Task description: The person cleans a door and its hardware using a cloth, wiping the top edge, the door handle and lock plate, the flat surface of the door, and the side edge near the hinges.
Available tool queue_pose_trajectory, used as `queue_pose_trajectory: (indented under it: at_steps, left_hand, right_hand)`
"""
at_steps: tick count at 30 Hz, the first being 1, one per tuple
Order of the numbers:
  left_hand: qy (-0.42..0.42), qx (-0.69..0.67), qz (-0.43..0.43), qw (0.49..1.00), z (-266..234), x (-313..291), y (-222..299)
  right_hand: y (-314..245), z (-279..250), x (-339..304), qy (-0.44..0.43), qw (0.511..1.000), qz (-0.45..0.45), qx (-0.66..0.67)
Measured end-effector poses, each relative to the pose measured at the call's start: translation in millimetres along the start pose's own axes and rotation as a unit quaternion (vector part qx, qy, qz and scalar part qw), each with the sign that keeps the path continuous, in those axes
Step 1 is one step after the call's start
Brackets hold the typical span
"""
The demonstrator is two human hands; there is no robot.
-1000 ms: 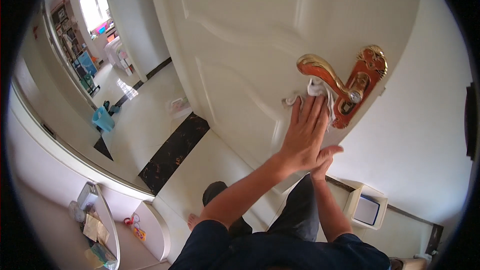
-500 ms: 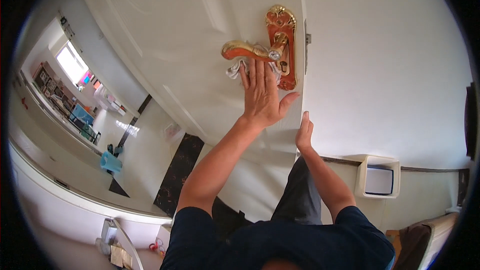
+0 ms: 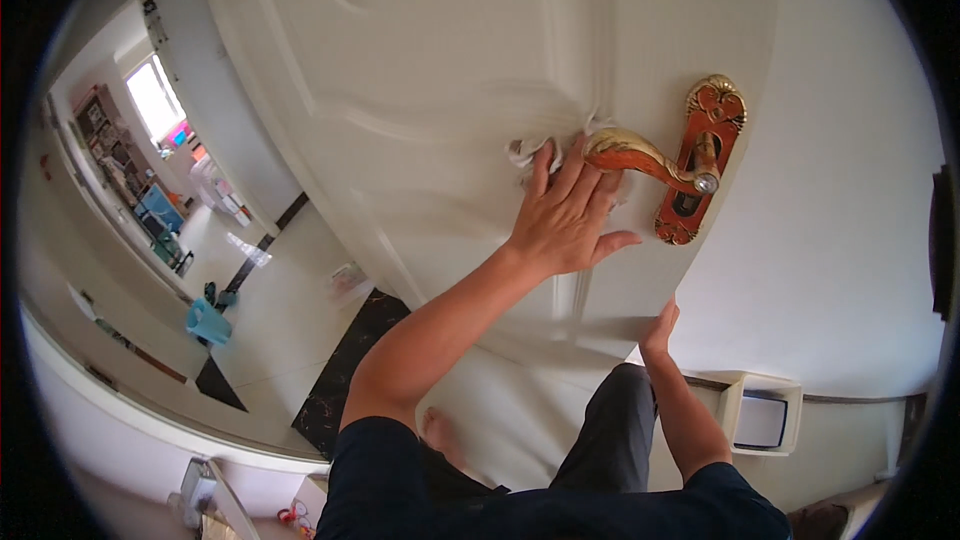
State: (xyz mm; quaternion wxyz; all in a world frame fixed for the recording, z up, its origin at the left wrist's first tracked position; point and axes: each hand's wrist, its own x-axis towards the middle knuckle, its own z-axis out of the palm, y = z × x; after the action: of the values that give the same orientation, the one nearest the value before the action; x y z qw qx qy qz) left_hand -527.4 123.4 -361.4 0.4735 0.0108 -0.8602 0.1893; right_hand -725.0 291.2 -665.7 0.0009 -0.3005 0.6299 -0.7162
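Note:
My left hand (image 3: 565, 220) lies flat against a white panelled door (image 3: 440, 90), fingers spread, pressing a crumpled white cloth (image 3: 535, 148) onto the door face just left of a gold and orange lever handle (image 3: 635, 155). The handle's ornate backplate (image 3: 700, 160) sits near the door's right edge. My right hand (image 3: 660, 325) is lower down, its fingers on the door's edge below the handle and holding nothing else.
A white wall (image 3: 850, 240) stands right of the door, with a white box-shaped fitting (image 3: 760, 415) low on it. To the left a hallway floor holds a dark tile strip (image 3: 340, 380) and a blue bucket (image 3: 205, 322). My dark trousers and bare foot (image 3: 440, 435) are below.
My left hand with the cloth has slid from the handle's base leftward onto the door panel. My head has shifted, so the handle now sits further right in view.

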Motion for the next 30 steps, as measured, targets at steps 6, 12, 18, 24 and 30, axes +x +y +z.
queue_pose_trajectory:
  at_steps: [6,12,18,24,30]
  left_hand:
    - [0.030,-0.007,0.046,0.998,7.2,-12.6,-29.1]
    - [0.040,-0.002,0.139,0.989,-5.7,21.3,-59.4]
    - [0.021,-0.037,0.144,0.989,-15.4,-7.4,-91.8]
    - [0.040,0.059,0.209,0.975,-55.6,20.0,-179.0]
    - [-0.016,0.017,0.222,0.975,-72.2,-24.6,-239.6]
  right_hand:
    - [13.2,-10.8,-1.5,0.030,0.993,-0.060,-0.098]
    - [-20.4,9.1,-7.1,0.088,0.995,0.045,-0.025]
    - [-19.1,12.8,-40.1,0.162,0.980,0.111,-0.004]
    - [-17.8,31.4,-90.3,0.204,0.971,0.121,0.010]
    - [-55.5,67.1,-132.4,0.289,0.949,0.121,0.034]
